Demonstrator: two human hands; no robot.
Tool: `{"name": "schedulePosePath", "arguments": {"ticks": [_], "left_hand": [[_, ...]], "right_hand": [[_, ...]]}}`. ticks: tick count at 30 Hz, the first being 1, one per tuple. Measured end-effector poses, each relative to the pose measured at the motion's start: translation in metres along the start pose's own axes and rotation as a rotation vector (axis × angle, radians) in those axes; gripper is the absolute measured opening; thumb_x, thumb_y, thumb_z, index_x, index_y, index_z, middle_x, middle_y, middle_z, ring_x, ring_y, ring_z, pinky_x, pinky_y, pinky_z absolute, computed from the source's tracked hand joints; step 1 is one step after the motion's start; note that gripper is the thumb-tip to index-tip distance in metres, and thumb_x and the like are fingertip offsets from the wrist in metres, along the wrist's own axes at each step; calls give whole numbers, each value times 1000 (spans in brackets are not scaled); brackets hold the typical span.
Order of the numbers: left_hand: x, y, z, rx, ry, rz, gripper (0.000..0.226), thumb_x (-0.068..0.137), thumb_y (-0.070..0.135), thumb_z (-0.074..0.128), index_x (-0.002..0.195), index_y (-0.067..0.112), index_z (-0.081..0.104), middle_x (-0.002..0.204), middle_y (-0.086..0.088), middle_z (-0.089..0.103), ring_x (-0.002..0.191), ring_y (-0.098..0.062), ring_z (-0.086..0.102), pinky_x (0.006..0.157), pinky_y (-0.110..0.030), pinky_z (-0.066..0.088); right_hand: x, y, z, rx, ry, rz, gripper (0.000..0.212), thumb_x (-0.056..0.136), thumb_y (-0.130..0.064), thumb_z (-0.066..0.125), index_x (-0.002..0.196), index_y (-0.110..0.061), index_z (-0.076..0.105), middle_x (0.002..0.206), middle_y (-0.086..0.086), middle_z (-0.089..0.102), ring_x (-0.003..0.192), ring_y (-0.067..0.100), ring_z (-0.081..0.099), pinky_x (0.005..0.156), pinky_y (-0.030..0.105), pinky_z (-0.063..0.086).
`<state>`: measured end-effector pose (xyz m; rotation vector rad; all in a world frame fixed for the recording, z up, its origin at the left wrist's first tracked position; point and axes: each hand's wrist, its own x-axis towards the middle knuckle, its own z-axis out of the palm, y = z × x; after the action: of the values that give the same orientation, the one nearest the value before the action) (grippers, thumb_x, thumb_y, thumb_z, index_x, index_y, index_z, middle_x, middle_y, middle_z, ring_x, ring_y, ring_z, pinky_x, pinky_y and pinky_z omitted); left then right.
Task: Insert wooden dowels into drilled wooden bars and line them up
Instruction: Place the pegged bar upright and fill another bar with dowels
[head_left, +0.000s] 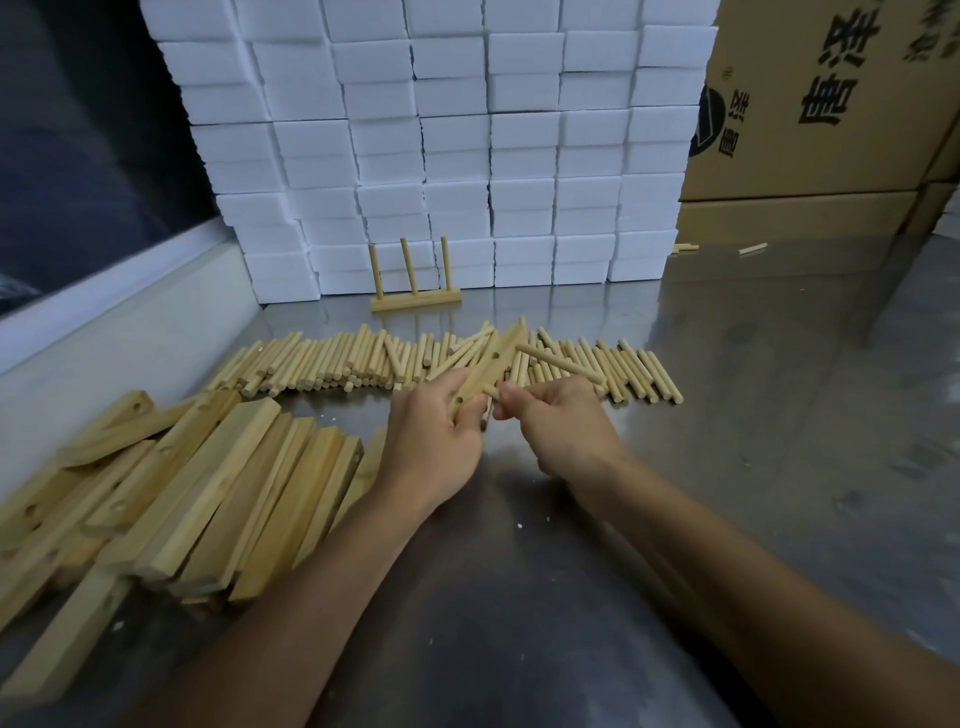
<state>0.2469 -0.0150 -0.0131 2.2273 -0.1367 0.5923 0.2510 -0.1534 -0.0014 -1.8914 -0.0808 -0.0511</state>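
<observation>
Holding item: drilled bar (491, 364), clamped in left hand (434, 441), raised over the desk (727, 415); long axis runs from the grip up and away to the right, holes facing the right hand. Right hand (558, 421) pinches dowel (558, 366), just beside the bar; its near end sits at the bar's lower part, its far end slanting up-left across the dowel row (415, 364). Right hand is nearer the hole. Finished piece (415, 299) stands behind, three dowels upright. Spare bars (208, 483) lie left.
</observation>
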Motion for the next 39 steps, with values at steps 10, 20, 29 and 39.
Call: {"name": "schedulePosePath", "arguments": {"ticks": [10, 20, 29, 39], "left_hand": [[0, 8, 9, -493, -41, -190, 19, 103, 20, 46, 98, 32, 61, 76, 8, 60, 55, -5, 50, 48, -18, 35], [7, 10, -4, -979, 52, -619, 20, 105, 12, 39, 101, 5, 57, 79, -11, 56, 45, -15, 46, 39, -23, 33], [9, 9, -10, -1125, 61, -726, 23, 107, 22, 35, 108, 8, 54, 83, -9, 59, 39, -13, 43, 34, -17, 24], [10, 8, -8, -1112, 44, -730, 23, 107, 22, 34, 100, 11, 54, 79, -8, 56, 37, -11, 39, 31, -15, 21]], "right_hand": [[5, 4, -6, -435, 270, -559, 33, 96, -29, 61, 68, -14, 71, 52, -5, 59, 49, 12, 53, 48, 30, 39], [12, 15, -23, -534, 465, -223, 35, 99, -33, 44, 78, -15, 66, 72, -2, 63, 69, 20, 56, 55, 29, 37], [13, 17, -22, -843, 337, -201, 26, 89, -46, 67, 96, -22, 73, 94, -2, 54, 92, 18, 51, 83, 36, 47], [10, 14, -16, -864, 283, -176, 20, 89, -39, 67, 97, -21, 71, 103, 1, 59, 102, 23, 51, 92, 42, 46]]}}
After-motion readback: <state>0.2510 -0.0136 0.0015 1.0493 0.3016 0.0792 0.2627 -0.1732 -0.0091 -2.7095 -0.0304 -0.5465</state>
